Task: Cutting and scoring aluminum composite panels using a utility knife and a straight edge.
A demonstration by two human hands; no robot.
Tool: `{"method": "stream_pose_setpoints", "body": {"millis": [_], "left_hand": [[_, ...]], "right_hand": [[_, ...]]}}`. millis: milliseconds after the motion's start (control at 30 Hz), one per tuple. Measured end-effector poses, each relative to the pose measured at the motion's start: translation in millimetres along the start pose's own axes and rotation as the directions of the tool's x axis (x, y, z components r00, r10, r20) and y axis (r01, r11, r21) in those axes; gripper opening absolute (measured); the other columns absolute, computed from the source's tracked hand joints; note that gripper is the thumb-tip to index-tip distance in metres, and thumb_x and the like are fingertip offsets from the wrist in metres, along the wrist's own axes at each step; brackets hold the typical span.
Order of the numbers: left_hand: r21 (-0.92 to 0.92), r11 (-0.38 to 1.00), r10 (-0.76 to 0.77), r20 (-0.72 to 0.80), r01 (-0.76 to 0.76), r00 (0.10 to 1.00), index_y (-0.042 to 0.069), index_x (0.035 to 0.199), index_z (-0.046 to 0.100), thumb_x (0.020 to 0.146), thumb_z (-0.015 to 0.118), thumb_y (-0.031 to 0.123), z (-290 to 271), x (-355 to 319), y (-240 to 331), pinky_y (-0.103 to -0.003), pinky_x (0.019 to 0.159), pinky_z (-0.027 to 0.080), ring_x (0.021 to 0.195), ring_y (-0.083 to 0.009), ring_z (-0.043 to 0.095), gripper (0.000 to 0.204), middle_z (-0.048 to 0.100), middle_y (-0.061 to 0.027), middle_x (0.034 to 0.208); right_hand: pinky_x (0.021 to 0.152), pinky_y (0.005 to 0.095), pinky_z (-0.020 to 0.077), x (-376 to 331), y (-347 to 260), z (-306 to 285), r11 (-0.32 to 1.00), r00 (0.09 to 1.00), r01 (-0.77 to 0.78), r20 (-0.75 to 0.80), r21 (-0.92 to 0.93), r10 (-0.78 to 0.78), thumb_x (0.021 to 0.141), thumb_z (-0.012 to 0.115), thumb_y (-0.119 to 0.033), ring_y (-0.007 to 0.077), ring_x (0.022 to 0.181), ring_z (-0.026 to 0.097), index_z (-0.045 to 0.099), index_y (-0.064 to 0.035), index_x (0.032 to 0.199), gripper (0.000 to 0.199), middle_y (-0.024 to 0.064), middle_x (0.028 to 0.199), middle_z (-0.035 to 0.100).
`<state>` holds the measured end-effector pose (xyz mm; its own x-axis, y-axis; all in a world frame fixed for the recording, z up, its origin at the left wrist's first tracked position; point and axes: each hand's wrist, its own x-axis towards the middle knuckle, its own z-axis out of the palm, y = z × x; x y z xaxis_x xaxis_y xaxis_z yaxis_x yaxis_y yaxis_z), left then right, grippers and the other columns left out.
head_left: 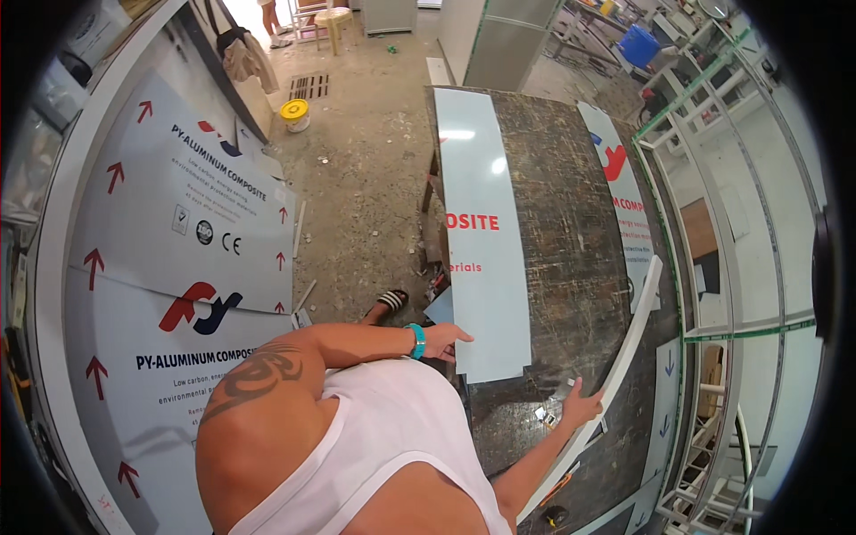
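Note:
A long pale blue-grey composite panel strip (pixel 486 178) with red print lies lengthwise along the left side of a dark, scuffed workbench (pixel 571 196). My left hand (pixel 443 341) grips the strip's left edge near its closest end, the index finger over the top; the fingers beneath are partly hidden. On the right, my right hand (pixel 583 407) is closed around a long white bar (pixel 629 343), thumb raised. This bar runs slantwise over the right half of the bench. Just left of the right hand lie small bright pieces (pixel 546 416), too small to name.
Another printed strip (pixel 615 169) lies along the bench's far right. Metal frames with green edging (pixel 691 337) stand beyond it. Large printed panels (pixel 178 214) lean at my left. A yellow-lidded bucket (pixel 294 114) and a stool (pixel 334 20) stand on the littered floor.

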<state>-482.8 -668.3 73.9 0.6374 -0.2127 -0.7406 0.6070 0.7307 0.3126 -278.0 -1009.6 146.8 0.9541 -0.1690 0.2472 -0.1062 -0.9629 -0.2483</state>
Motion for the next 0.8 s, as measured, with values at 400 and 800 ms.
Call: {"method": "stream_pose_setpoints", "body": {"millis": [400, 800], "left_hand": [[0.672, 0.711, -0.317, 0.039, 0.21, 0.948, 0.0, 0.098, 0.067, 0.098, 0.07, 0.035, -15, -13, 33, -0.029, 0.059, 0.046, 0.063, -0.0217, 0.057, 0.035, 0.071, -0.0116, 0.083], [0.858, 0.094, 0.511, -0.477, 0.505, 0.715, 0.0, 0.104, 0.077, 0.088, 0.073, 0.014, -327, -84, 8, -0.032, 0.078, 0.057, 0.086, -0.0205, 0.07, 0.022, 0.077, -0.0104, 0.102]], "right_hand": [[0.101, 0.0491, 0.048, -131, 4, 21, 0.939, 0.985, 0.11, 0.088, 0.326, -0.146, 0.092, 0.076, -0.026, 0.0387, 0.115, 0.057, 0.068, -0.0039, 0.124, 0.04, 0.019, 0.127, 0.058], [0.085, 0.0391, 0.0528, -189, 6, 12, 0.87, 0.995, 0.019, 0.08, 0.493, -0.067, 0.087, 0.075, -0.007, 0.0297, 0.097, 0.061, 0.072, -0.0051, 0.111, 0.024, 0.0118, 0.114, 0.063]]}}
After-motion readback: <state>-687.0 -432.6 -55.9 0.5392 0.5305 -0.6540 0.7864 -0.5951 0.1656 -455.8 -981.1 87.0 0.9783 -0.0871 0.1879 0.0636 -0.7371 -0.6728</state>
